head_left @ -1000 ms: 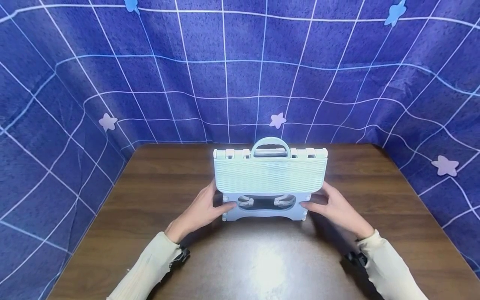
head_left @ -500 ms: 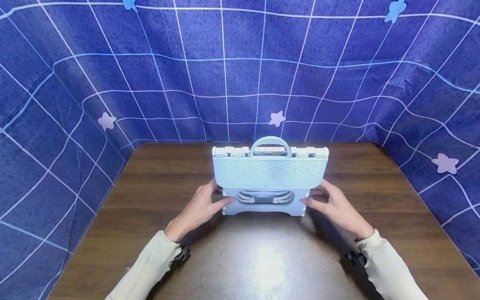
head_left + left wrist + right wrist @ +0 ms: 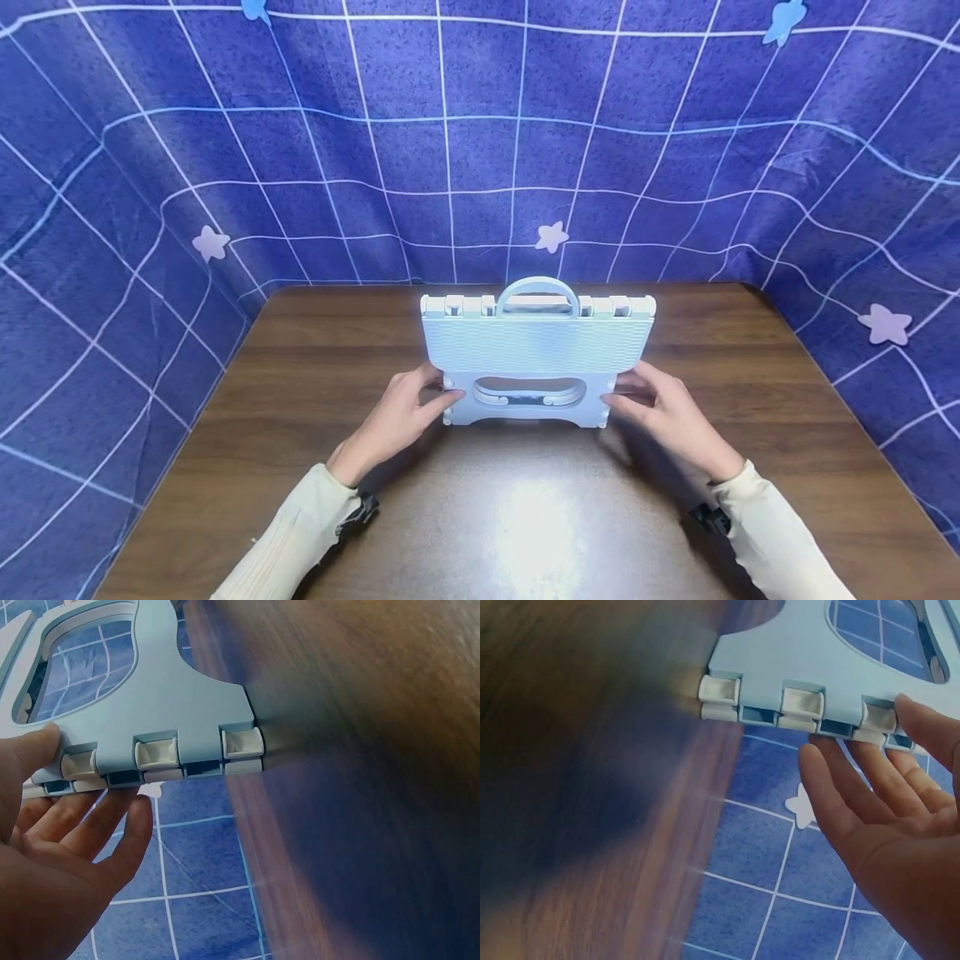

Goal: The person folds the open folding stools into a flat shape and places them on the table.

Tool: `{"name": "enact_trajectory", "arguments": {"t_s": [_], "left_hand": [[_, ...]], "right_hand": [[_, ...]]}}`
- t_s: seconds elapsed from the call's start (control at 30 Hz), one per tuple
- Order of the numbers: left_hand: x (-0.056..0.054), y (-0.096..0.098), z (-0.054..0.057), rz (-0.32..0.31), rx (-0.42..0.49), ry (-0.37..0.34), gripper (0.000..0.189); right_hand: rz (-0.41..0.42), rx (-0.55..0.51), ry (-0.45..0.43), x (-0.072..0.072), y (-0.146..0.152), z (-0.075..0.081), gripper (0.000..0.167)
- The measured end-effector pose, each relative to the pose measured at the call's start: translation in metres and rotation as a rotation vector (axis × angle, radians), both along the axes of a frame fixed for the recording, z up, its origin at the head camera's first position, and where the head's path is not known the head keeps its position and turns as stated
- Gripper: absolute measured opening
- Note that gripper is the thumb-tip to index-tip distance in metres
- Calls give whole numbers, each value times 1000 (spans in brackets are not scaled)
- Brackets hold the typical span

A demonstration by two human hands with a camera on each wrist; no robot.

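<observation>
A light blue folding step stool [image 3: 536,343] stands at the middle of the table, its ribbed top panel tilted toward me and an arched handle along the upper edge. Below that panel, a leg panel with an oval cut-out faces me. My left hand [image 3: 393,417] pinches the leg panel's left edge, thumb in front and fingers behind. On the opposite edge my right hand [image 3: 671,417] holds it the same way. Both wrist views show white hinge pieces [image 3: 156,753] along the leg edges beside the fingers. The top panel partly hides the fingers in the head view.
The brown wooden table [image 3: 337,333] reflects a bright glare near its front. Blue cloth [image 3: 480,150] with white grid lines and stars hangs behind and at both sides. A black strap [image 3: 358,510] shows at the left sleeve, another [image 3: 711,518] at the right.
The leg panel's lower edge and the top panel's front edge have shifted slightly away from me. The stool's far parts appear differently through the cut-out. Both hands keep their hold.
</observation>
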State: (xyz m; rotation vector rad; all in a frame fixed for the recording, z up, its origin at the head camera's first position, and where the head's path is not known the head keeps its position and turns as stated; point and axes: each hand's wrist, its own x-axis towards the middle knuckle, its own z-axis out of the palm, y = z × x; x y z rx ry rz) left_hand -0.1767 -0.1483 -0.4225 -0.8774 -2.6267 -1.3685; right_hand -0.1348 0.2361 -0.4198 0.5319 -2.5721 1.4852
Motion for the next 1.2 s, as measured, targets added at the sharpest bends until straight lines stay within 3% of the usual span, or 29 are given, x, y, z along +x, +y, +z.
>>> {"name": "enact_trajectory", "arguments": {"t_s": [0.2, 0.63, 0.83, 1.03, 1.2], "left_hand": [[2, 2, 0, 21, 1, -4, 33], [12, 7, 10, 94, 6, 76, 27], [10, 10, 3, 112, -51, 105, 23], [9, 10, -3, 59, -89, 22, 19], [8, 11, -3, 56, -143, -61, 20]], "right_hand": [[-19, -35, 4, 0, -3, -1, 30], [-10, -104, 39, 5, -3, 7, 29], [9, -68, -13, 6, -3, 5, 25], [-8, 16, -69, 6, -2, -1, 24], [1, 57, -97, 4, -2, -8, 26]]}}
